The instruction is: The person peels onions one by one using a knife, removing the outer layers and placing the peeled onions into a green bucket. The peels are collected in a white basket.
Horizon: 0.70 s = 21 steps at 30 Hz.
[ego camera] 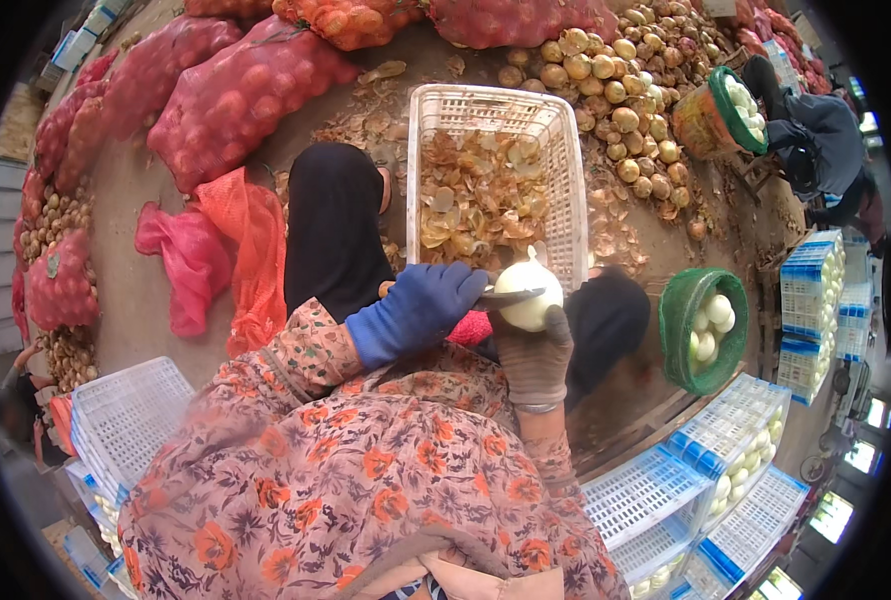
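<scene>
My left hand (419, 311), in a blue knit glove, is closed around a knife. Its wooden handle end (386, 288) sticks out behind the fist. The knife's blade (517, 298) lies flat across the near face of a peeled white onion (539, 282). A thin strip stands up from the onion's top. My right hand (532, 360), in a grey-brown glove, holds that onion from below. Just beyond both hands stands a white plastic crate (582, 195), and dry onion skins (483, 195) lie inside it.
Unpeeled onions (625, 120) are heaped beyond the crate on the right. Red mesh sacks (243, 97) of onions lie at left. A green tub (670, 337) holds peeled onions, near stacked crates (640, 495). Another person (820, 135) sits at far right beside a bucket (700, 120).
</scene>
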Each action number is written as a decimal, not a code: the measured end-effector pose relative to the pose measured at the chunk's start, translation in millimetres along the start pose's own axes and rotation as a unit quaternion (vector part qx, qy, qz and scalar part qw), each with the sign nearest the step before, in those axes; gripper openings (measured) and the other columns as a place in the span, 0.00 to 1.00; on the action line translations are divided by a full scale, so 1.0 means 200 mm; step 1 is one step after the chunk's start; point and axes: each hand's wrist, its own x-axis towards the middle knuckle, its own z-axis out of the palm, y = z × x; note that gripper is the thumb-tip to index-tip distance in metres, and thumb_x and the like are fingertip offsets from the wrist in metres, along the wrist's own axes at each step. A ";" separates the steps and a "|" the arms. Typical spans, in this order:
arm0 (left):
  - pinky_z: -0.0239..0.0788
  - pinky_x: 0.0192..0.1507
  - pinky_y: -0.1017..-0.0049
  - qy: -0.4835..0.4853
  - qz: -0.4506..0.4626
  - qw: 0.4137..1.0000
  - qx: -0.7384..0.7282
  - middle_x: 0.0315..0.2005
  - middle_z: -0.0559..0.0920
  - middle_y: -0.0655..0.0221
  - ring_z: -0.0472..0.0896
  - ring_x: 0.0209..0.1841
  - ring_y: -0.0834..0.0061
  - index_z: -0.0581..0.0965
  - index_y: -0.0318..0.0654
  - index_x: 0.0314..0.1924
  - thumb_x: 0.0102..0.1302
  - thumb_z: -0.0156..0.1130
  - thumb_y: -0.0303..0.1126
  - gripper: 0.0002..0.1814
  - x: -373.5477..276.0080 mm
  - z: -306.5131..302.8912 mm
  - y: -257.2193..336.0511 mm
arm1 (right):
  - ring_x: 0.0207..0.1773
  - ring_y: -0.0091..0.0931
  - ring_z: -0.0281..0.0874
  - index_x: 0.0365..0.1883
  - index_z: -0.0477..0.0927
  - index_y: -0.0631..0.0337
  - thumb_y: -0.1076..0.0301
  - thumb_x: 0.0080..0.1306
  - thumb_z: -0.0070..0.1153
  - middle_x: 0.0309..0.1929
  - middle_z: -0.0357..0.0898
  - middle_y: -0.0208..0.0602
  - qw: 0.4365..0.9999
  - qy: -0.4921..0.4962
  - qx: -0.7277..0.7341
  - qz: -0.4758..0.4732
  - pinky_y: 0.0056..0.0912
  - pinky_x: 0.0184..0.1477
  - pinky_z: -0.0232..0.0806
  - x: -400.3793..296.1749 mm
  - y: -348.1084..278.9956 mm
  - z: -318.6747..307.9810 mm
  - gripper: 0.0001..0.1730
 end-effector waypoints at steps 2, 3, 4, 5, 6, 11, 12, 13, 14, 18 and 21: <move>0.72 0.28 0.70 0.001 0.005 1.000 0.001 0.30 0.76 0.68 0.80 0.29 0.68 0.77 0.35 0.52 0.61 0.62 0.31 0.18 0.00 0.01 -0.01 | 0.69 0.45 0.71 0.71 0.64 0.66 0.55 0.60 0.70 0.66 0.71 0.55 1.000 0.002 0.001 -0.002 0.54 0.78 0.59 -0.02 0.00 0.02 0.46; 0.72 0.27 0.70 0.009 0.007 1.000 0.002 0.30 0.77 0.68 0.81 0.29 0.68 0.77 0.36 0.51 0.60 0.61 0.30 0.17 0.01 0.01 -0.01 | 0.69 0.46 0.71 0.72 0.64 0.66 0.55 0.60 0.70 0.66 0.71 0.56 1.000 0.005 0.001 -0.002 0.54 0.77 0.60 -0.02 0.00 0.02 0.47; 0.72 0.27 0.70 0.016 0.009 1.000 0.003 0.29 0.77 0.68 0.81 0.29 0.68 0.77 0.36 0.50 0.60 0.61 0.30 0.17 0.02 0.01 -0.02 | 0.69 0.47 0.71 0.72 0.63 0.66 0.55 0.59 0.70 0.66 0.70 0.56 1.000 0.008 0.001 -0.003 0.55 0.76 0.61 -0.03 0.00 0.03 0.47; 0.72 0.27 0.69 -0.011 -0.002 1.000 0.017 0.29 0.77 0.68 0.81 0.29 0.68 0.77 0.37 0.48 0.60 0.61 0.30 0.16 0.02 0.04 -0.05 | 0.68 0.49 0.71 0.72 0.63 0.66 0.53 0.59 0.70 0.66 0.70 0.56 1.000 0.004 -0.012 0.001 0.56 0.74 0.64 -0.05 0.00 0.04 0.48; 0.72 0.26 0.69 -0.038 -0.016 0.999 0.030 0.29 0.77 0.68 0.81 0.29 0.68 0.77 0.37 0.47 0.60 0.61 0.30 0.15 0.00 0.11 -0.09 | 0.68 0.50 0.72 0.73 0.63 0.66 0.51 0.58 0.70 0.66 0.70 0.57 1.000 0.001 -0.027 0.007 0.57 0.72 0.66 -0.10 -0.01 0.06 0.50; 0.73 0.24 0.66 -0.036 -0.111 0.993 -0.020 0.28 0.80 0.66 0.84 0.31 0.64 0.77 0.45 0.47 0.67 0.63 0.32 0.10 -0.04 0.18 -0.18 | 0.66 0.55 0.73 0.73 0.63 0.65 0.47 0.57 0.71 0.66 0.71 0.56 0.999 -0.015 -0.042 0.010 0.61 0.68 0.70 -0.17 -0.06 0.16 0.52; 0.74 0.28 0.65 -0.034 -0.160 0.984 -0.072 0.31 0.83 0.63 0.85 0.32 0.61 0.80 0.46 0.47 0.71 0.63 0.34 0.07 -0.03 0.14 -0.18 | 0.67 0.51 0.73 0.73 0.63 0.65 0.47 0.57 0.72 0.66 0.72 0.53 0.999 0.002 -0.043 0.009 0.61 0.67 0.71 -0.17 -0.07 0.17 0.52; 0.75 0.29 0.64 -0.011 -0.174 0.978 -0.115 0.31 0.83 0.61 0.84 0.32 0.59 0.81 0.46 0.44 0.71 0.62 0.35 0.06 -0.05 0.16 -0.20 | 0.67 0.50 0.74 0.72 0.63 0.65 0.48 0.57 0.72 0.65 0.72 0.52 0.999 -0.005 -0.052 -0.001 0.61 0.67 0.71 -0.17 -0.08 0.15 0.52; 0.75 0.30 0.63 0.011 -0.188 0.969 -0.158 0.31 0.83 0.59 0.84 0.32 0.57 0.82 0.45 0.42 0.71 0.62 0.36 0.05 -0.09 0.20 -0.24 | 0.67 0.49 0.74 0.72 0.64 0.65 0.48 0.57 0.72 0.65 0.73 0.51 0.998 -0.012 -0.061 -0.009 0.61 0.67 0.72 -0.17 -0.08 0.13 0.51; 0.73 0.36 0.72 -0.069 -0.344 0.795 -0.495 0.30 0.84 0.70 0.81 0.31 0.73 0.85 0.40 0.47 0.73 0.64 0.37 0.11 0.01 0.03 -0.14 | 0.66 0.43 0.75 0.70 0.66 0.68 0.54 0.55 0.72 0.62 0.75 0.52 0.993 -0.008 -0.120 -0.017 0.53 0.67 0.72 -0.17 -0.08 0.06 0.49; 0.69 0.37 0.77 -0.081 -0.342 0.665 -0.659 0.29 0.80 0.80 0.74 0.32 0.86 0.84 0.34 0.52 0.72 0.67 0.35 0.15 0.17 -0.16 -0.01 | 0.63 0.42 0.77 0.70 0.66 0.70 0.57 0.53 0.73 0.60 0.76 0.51 0.991 -0.018 -0.132 0.003 0.47 0.65 0.73 -0.16 -0.05 0.10 0.49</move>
